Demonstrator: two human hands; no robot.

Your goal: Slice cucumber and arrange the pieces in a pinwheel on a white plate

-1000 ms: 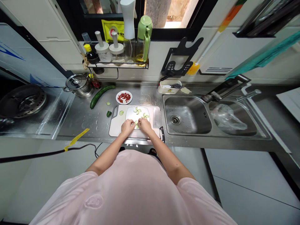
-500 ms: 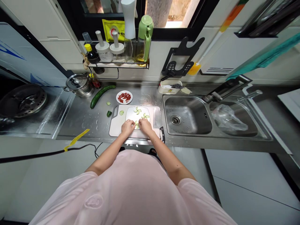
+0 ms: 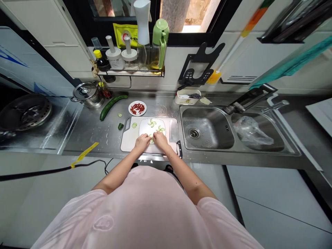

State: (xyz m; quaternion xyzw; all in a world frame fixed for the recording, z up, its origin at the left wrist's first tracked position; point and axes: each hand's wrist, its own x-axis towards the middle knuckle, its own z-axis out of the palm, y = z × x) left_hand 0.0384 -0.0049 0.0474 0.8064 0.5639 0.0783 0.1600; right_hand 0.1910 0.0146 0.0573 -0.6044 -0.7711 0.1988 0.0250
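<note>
A white plate [image 3: 145,125] rests on the white cutting board [image 3: 127,142]. Curved pale-green cucumber slices [image 3: 151,122] lie on it in small fan-like groups, one at the top and another [image 3: 161,129] at the right. At the plate's front, my left hand [image 3: 142,142] and my right hand [image 3: 160,140] meet with curled fingertips over a third group, pinching at its cucumber slices. My fingers partly cover these pieces. Left of the plate, round cucumber slices [image 3: 134,125] sit on the board. A knife [image 3: 179,149] with a black handle lies by the board's right end.
Behind the board stands a small plate of chopped red pieces [image 3: 137,108]. A whole cucumber [image 3: 111,106], a cucumber end [image 3: 120,126] and a lidded pot [image 3: 88,95] are to the left. The sink [image 3: 207,128] is at right, under a tap [image 3: 241,102].
My fingertips have shifted slightly over the front group of cucumber slices, and the left fingers reach a little further right. The view has tilted very slightly; everything else stays in place.
</note>
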